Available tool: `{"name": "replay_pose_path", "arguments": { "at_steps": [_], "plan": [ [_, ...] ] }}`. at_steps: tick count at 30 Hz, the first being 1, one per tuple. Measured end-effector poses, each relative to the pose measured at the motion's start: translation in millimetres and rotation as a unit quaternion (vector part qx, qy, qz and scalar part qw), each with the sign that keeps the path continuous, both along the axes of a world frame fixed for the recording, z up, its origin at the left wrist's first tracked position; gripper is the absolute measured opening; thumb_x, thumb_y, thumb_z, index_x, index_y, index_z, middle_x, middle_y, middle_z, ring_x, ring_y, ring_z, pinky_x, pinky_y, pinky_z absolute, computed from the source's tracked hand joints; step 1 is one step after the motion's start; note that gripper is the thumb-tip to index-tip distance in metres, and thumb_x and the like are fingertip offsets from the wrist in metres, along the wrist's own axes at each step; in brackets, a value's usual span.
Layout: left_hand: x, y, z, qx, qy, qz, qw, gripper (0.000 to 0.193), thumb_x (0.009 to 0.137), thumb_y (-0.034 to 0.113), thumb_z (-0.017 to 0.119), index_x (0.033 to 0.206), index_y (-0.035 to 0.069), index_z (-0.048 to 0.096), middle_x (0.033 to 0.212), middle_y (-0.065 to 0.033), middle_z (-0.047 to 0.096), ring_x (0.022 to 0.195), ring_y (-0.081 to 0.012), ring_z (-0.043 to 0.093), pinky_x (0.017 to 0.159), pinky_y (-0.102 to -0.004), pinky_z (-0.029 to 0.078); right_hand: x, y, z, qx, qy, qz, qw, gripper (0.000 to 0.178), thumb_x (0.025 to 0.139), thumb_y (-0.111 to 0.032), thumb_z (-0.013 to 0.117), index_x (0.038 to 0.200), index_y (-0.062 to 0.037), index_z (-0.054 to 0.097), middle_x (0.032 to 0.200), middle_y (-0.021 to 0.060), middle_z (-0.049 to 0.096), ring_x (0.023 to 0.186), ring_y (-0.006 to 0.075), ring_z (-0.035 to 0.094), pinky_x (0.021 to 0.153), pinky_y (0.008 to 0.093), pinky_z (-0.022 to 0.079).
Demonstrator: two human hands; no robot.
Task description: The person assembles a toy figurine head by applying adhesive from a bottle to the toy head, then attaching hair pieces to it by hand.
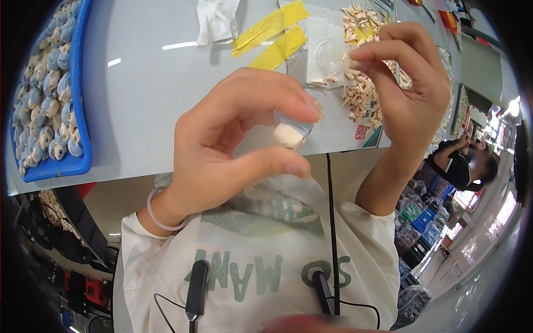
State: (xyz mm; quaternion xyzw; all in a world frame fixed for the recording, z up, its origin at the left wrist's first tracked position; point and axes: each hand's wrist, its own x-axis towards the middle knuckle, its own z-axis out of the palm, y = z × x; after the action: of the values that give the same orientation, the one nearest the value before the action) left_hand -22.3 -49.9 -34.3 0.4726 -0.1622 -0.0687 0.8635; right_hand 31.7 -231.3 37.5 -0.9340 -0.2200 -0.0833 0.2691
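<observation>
The left hand point(222, 139) pinches a small blue-and-cream figurine point(291, 131) between thumb and fingertips at picture centre, above the table's near edge. At two o'clock from it, the right hand point(408, 89) nips a tiny pale piece point(351, 55) (too small to identify) over a heap of similar cream bits point(363, 97). A blue tray point(78, 161) of figurines sits at nine o'clock.

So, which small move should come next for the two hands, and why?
Probably bring the right hand to the left hand. The left pinches a small blue-and-cream figurine; the right pinches a tiny pale piece above the pile, and the two are apart.
</observation>
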Motion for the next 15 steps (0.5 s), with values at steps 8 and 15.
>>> {"name": "replay_pose_path", "arguments": {
  "at_steps": [8,15],
  "plan": [
    [-3.1,0.3,5.0,-0.034,0.064,-0.004,0.997,0.046,0.068,0.024,0.071,0.099,0.0,0.049,0.094,-0.015,0.054,0.082,-0.0222,0.056,0.072,-0.0307,0.046,-20.1,-0.7,-0.2,0.138,0.014,0.012,0.99,0.018,0.059,0.008,0.065,0.074,0.0023,0.059,0.078,0.0073,0.05,0.072,0.0137,0.048,0.064,0.0211,0.038],
    [-3.5,0.3,2.8,0.011,0.02,0.042,0.999,0.043,0.067,0.023,0.072,0.096,-0.001,0.051,0.092,-0.015,0.055,0.082,-0.0215,0.056,0.073,-0.0299,0.047,-42.2,19.1,-18.4,0.341,0.141,0.077,0.926,0.019,0.062,-0.002,0.07,0.075,0.0011,0.056,0.077,0.0101,0.051,0.068,0.0132,0.046,0.059,0.021,0.035]
  ]
}}
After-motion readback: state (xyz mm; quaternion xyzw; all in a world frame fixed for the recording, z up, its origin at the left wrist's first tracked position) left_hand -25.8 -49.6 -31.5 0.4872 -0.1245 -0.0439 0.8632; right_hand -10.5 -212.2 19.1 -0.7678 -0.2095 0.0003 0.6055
